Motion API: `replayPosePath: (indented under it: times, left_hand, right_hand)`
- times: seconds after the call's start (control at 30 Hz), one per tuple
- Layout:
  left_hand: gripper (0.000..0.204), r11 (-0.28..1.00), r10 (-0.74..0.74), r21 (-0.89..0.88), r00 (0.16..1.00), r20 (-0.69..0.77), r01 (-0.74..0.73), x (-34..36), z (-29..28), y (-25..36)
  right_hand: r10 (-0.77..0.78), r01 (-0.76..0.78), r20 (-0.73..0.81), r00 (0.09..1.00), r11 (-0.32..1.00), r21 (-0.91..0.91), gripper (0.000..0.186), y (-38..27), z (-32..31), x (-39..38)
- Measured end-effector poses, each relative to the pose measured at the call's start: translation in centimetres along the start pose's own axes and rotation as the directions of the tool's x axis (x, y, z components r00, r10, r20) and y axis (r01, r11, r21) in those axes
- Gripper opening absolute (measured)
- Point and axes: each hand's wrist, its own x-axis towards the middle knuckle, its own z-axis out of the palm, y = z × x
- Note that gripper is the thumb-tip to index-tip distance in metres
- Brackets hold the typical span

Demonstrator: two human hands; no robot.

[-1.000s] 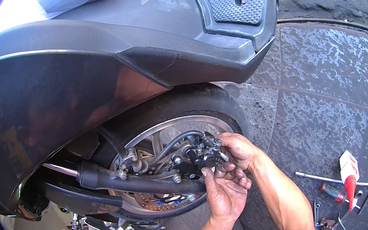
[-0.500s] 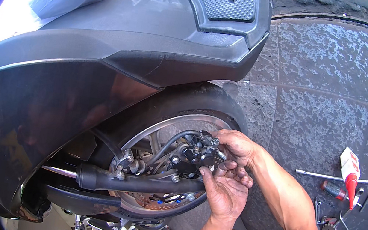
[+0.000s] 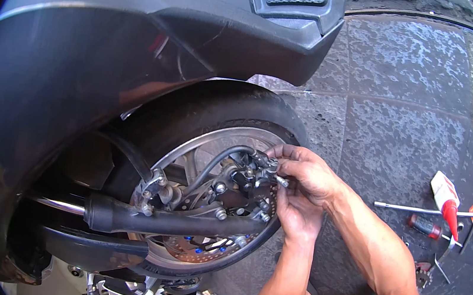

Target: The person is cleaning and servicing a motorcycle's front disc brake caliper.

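The black brake caliper (image 3: 251,179) is at the right side of the front wheel, beside the drilled brake disc (image 3: 172,252). A black brake hose (image 3: 217,165) curves up to its top. My right hand (image 3: 307,172) closes its fingers round the caliper's upper end, near the hose fitting. Below it, my left hand (image 3: 300,215) is palm up, its thumb and curled fingers on the caliper's right edge. A small silver bolt-like end (image 3: 281,181) sticks out between the hands. Some of my left fingertips are hidden behind my right hand.
A dark fork leg (image 3: 166,224) crosses the wheel below the caliper, and the tyre (image 3: 219,100) arches behind. Dark bodywork (image 3: 111,53) overhangs from the left. On the floor at right lie a red-capped white bottle (image 3: 447,193), a screwdriver (image 3: 424,226) and a long metal rod (image 3: 407,208).
My left hand has moved up against the caliper, closer to my right hand, and its fingers have closed in. The whole view has shifted slightly.
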Motion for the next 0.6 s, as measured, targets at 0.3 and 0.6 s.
replayPosePath:
  times: [0.3,0.6]
  left_hand:
    - [0.040,0.847,-0.098,-0.407,0.854,0.512,0.341,2.1,-3.3,-2.3]
    - [0.041,0.848,0.085,-0.347,0.544,0.835,0.401,6.9,-1.0,-1.1]
  right_hand:
    - [-0.514,0.565,-0.277,0.812,0.575,0.592,0.034,9.5,-3.9,2.5]
    - [-0.313,0.327,-0.229,0.922,0.945,0.024,0.038,2.4,2.9,-0.9]
